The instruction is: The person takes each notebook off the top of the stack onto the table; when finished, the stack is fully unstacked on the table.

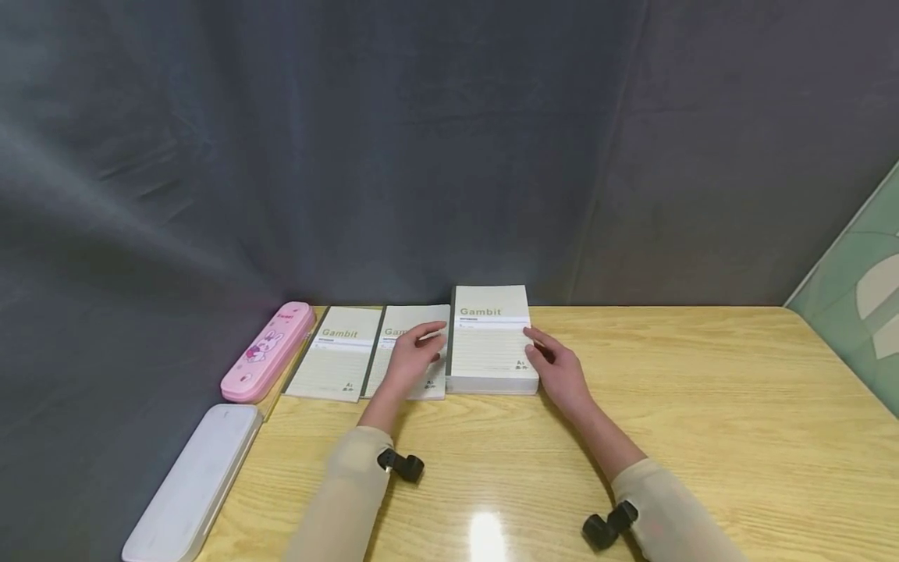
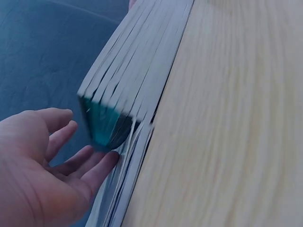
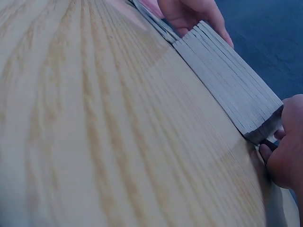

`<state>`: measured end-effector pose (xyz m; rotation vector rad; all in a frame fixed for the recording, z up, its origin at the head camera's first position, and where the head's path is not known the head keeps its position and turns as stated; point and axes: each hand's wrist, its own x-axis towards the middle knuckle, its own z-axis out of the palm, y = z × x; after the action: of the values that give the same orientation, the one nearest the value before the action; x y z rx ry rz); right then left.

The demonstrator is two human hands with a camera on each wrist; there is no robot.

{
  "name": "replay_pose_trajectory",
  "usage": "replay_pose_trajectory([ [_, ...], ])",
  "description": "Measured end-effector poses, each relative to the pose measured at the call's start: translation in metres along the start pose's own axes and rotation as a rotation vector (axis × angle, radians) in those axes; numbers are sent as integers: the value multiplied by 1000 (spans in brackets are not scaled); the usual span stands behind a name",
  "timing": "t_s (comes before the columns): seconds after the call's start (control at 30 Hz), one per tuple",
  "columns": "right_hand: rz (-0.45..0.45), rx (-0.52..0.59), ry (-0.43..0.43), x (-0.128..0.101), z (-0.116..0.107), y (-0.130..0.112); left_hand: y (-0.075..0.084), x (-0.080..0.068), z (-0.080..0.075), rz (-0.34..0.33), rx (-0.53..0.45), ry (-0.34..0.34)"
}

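Note:
A thick stack of white "Gambit" notebooks stands on the table with its dark spines to the left. My left hand is beside the spine side, over a flat notebook, with its fingers loosely bent and nothing in them. In the left wrist view the spines look teal, and the left fingertips are right by them. My right hand touches the stack's right side with relaxed fingers. The right wrist view has the right hand at the stack's near corner and the page edges lined up.
Another notebook lies flat at the left of the row. Farther left are a pink pencil case with a rabbit picture and a white case. A dark curtain hangs behind the wooden table.

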<state>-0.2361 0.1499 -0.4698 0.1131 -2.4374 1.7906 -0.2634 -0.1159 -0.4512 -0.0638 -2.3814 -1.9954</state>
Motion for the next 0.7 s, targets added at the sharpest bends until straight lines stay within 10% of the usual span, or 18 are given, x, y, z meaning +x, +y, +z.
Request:
replay_pose_trajectory([
  [0.7, 63, -16, 99, 23, -1, 3, 0, -6, 16, 26, 51, -64],
])
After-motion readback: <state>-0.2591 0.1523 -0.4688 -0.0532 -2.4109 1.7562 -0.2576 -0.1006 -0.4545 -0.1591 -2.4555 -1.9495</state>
